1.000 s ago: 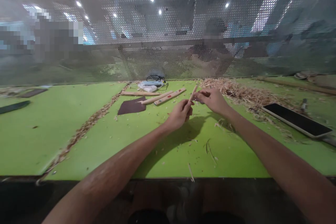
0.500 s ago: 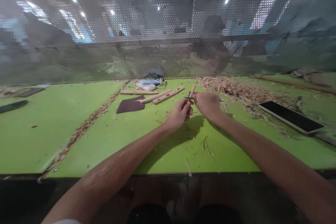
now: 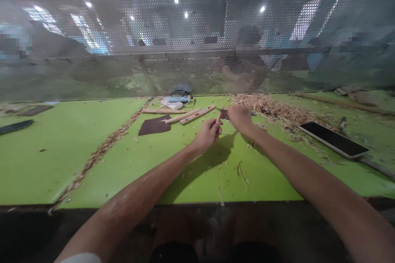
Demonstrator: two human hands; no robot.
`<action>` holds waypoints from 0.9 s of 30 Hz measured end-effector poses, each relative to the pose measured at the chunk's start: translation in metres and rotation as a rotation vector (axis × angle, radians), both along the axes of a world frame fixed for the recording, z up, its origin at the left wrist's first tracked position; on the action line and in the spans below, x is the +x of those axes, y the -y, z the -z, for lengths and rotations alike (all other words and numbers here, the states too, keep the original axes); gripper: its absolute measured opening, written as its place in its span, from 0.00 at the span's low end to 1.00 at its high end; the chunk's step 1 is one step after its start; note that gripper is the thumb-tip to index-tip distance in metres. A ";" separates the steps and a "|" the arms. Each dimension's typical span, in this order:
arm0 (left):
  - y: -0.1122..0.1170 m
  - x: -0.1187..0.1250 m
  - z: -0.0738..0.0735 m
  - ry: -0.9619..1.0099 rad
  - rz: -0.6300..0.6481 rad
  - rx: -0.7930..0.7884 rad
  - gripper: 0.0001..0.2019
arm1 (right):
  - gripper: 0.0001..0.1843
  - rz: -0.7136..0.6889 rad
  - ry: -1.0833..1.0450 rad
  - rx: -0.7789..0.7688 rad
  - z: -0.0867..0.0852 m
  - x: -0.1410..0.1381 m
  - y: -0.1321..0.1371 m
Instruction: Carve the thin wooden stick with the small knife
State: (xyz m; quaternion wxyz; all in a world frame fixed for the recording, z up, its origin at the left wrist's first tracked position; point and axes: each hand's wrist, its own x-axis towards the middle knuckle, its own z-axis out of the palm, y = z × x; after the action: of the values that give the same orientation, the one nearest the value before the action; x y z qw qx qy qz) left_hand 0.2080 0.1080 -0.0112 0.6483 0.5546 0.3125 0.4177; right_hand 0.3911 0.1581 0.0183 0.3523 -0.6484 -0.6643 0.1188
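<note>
Your left hand (image 3: 208, 134) sits just right of centre in the head view, thumb and fingers pinching the lower part of a pale stick (image 3: 220, 114), which stands tilted with its upper end leaning right. Your right hand (image 3: 240, 117), just beside it, is curled into a fist round what looks like a small knife (image 3: 219, 109); the grip itself is hidden, but a thin dark blade shows at the stick's upper end. Whether the edge touches the wood, you can't tell from here.

The step in hand looks like shaving that upper end, judging by the shavings (image 3: 277, 107) heaped at the right of the frame and the scraps strewn over the green tabletop (image 3: 111, 172). Your next move would call for a steady left pinch, fingertips well below the blade, and a shallow stroke away from them. Left of centre, a flat strip with red marks (image 3: 198, 114) and a brown sheet (image 3: 154, 125) lie clear of your hands; the phone (image 3: 333, 139) lies at right.
</note>
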 end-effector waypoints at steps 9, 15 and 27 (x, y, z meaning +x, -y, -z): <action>-0.005 -0.005 -0.003 0.226 -0.035 -0.092 0.03 | 0.21 0.087 -0.126 -0.042 -0.025 0.019 0.008; -0.020 -0.012 -0.004 0.382 -0.126 -0.018 0.05 | 0.28 -0.395 -0.424 -0.321 -0.016 -0.008 0.035; -0.023 -0.026 -0.002 0.044 0.129 0.116 0.15 | 0.08 -0.320 -0.665 -0.129 -0.036 0.046 0.035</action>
State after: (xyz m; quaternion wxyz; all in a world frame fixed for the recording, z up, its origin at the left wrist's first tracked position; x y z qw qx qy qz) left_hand 0.1816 0.1307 -0.0094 0.6472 0.6011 0.2371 0.4044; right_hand 0.4372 0.1235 0.0540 0.4841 -0.4833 -0.5976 0.4182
